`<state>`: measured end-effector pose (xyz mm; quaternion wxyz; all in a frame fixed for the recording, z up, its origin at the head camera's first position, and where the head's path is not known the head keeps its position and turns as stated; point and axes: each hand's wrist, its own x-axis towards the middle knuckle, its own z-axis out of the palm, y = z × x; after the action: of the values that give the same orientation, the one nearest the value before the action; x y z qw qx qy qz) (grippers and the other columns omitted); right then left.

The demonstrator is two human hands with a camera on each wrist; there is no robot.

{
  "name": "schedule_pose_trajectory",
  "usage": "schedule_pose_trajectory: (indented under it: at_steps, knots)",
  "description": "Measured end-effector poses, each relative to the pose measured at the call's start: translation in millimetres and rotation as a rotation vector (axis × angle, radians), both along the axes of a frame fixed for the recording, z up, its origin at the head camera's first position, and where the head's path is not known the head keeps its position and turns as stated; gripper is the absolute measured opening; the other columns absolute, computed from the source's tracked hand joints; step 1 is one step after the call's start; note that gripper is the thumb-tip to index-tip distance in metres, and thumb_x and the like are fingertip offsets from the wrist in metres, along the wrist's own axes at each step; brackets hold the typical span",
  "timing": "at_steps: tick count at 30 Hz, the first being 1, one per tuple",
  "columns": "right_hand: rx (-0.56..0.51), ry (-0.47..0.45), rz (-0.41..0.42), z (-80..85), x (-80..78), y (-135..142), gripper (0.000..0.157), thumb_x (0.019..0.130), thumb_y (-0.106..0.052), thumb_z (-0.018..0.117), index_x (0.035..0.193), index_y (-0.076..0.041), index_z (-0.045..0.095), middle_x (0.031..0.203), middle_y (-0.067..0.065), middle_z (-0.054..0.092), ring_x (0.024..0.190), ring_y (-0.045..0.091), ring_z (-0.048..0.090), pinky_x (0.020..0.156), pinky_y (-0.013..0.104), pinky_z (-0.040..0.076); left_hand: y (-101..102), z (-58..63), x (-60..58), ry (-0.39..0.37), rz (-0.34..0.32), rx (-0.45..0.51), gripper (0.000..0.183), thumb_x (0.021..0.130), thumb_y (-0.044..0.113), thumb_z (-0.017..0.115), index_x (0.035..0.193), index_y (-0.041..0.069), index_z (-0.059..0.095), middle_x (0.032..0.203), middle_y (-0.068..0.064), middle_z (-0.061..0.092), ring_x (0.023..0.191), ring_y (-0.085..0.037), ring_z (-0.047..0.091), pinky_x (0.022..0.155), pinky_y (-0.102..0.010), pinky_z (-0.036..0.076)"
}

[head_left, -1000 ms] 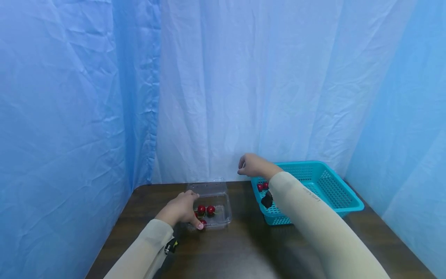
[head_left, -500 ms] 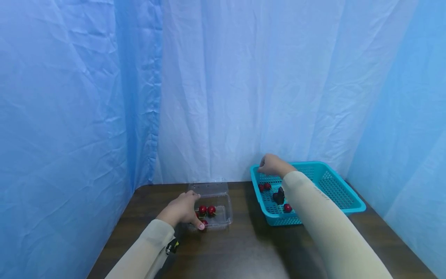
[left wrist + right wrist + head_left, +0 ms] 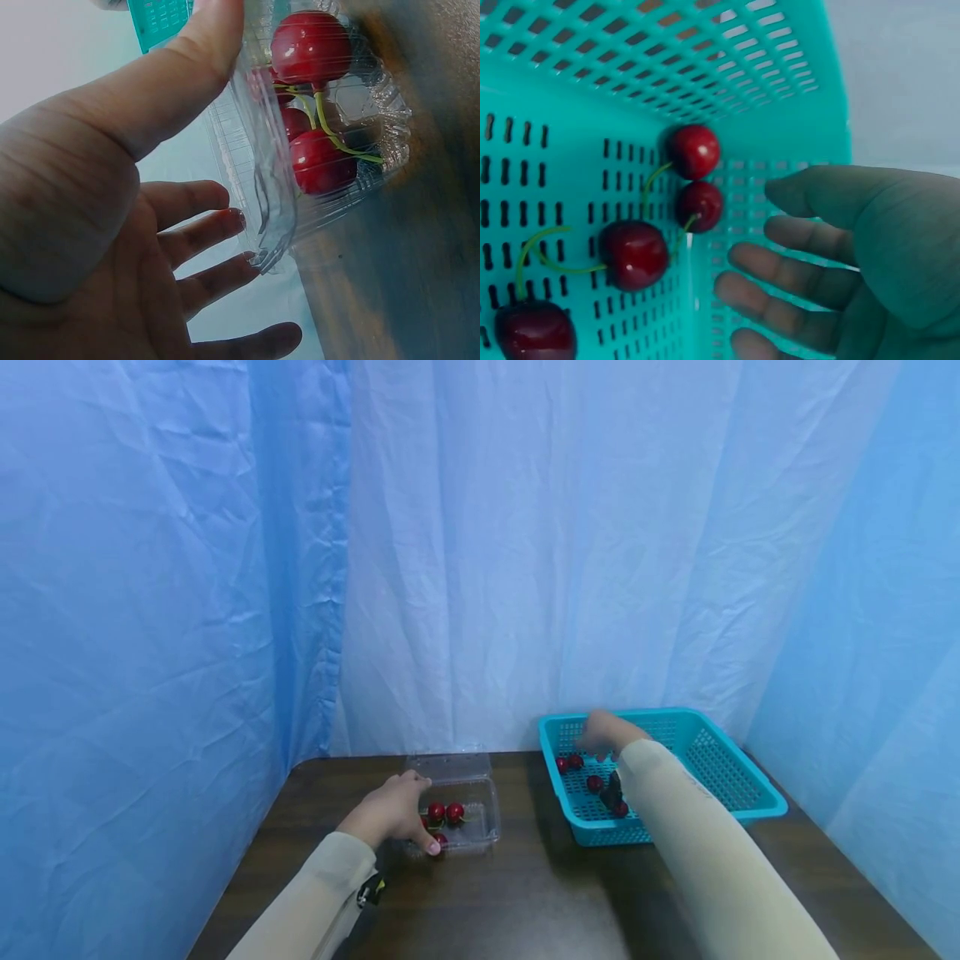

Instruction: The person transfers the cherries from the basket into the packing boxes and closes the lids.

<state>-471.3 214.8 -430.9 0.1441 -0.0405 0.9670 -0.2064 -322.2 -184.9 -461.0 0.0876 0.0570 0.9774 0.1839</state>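
My left hand (image 3: 393, 810) holds the left side of a clear plastic box (image 3: 487, 814), its thumb at the front and its fingertips touching the rim in the left wrist view. Several red cherries with green stems lie in the box, among them a cherry (image 3: 311, 46) on top. Inside the turquoise basket (image 3: 675, 714), my right hand (image 3: 870, 262) hovers with its fingers spread and nothing between them. Two cherries sit at the basket's corner beside its fingertips, the upper cherry (image 3: 694, 151) touching the lower. Two more, including a dark cherry (image 3: 634, 255), lie farther from the hand.
The box's clear lid (image 3: 450, 766) lies folded back behind it. Both containers stand on a dark wooden table (image 3: 502, 902), the basket at the right. Blue-white curtains (image 3: 487, 568) hang behind the table and at both sides.
My right hand has moved right from beside the basket to over it, then lowered into it, its fingers going from pinched together to spread. The left hand stays on the box.
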Motion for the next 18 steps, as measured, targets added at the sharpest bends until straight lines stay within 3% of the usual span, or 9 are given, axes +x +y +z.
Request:
schedule_pose_trajectory:
  at_steps: [4, 7, 12, 18]
  knots:
    - [0.023, -0.031, -0.020, -0.3, 11.3, 0, 0.020, 0.109, -0.023, 0.078, 0.116, -0.004, 0.083, 0.119, 0.017, 0.083, 0.107, 0.034, 0.081, 0.088, 0.045, 0.070, 0, 1.2, 0.6, 0.002, 0.002, 0.012, 0.116, 0.069, 0.043, 0.110, 0.168, 0.017, 0.056, 0.173, -0.015, 0.053, 0.155, -0.045, 0.055, 0.116, -0.071, 0.057]
    - [0.035, -0.075, -0.033, 11.5, 29.7, -5, 0.027, 0.106, -0.024, 0.083, 0.123, -0.003, 0.081, 0.126, 0.020, 0.081, 0.112, 0.036, 0.079, 0.094, 0.050, 0.069, 0, 2.2, 0.8, 0.003, 0.000, 0.012, 0.116, 0.069, 0.042, 0.110, 0.168, 0.017, 0.056, 0.173, -0.015, 0.053, 0.155, -0.045, 0.055, 0.116, -0.072, 0.057]
    - [0.028, -0.093, -0.071, 26.1, 52.4, -13, 0.037, 0.100, -0.024, 0.090, 0.128, -0.003, 0.079, 0.128, 0.023, 0.080, 0.110, 0.038, 0.077, 0.090, 0.056, 0.070, 1, 2.1, 0.5, 0.000, -0.001, 0.015, 0.117, 0.068, 0.043, 0.110, 0.168, 0.018, 0.056, 0.173, -0.015, 0.052, 0.155, -0.046, 0.054, 0.116, -0.072, 0.057]
    - [0.030, -0.110, -0.079, 25.7, 60.2, -18, 0.029, 0.101, -0.017, 0.087, 0.124, -0.002, 0.080, 0.121, 0.021, 0.081, 0.103, 0.035, 0.078, 0.083, 0.047, 0.071, 0, 2.3, -0.2, -0.007, 0.004, 0.006, 0.115, 0.069, 0.043, 0.110, 0.168, 0.017, 0.056, 0.172, -0.015, 0.053, 0.154, -0.045, 0.055, 0.117, -0.071, 0.057]
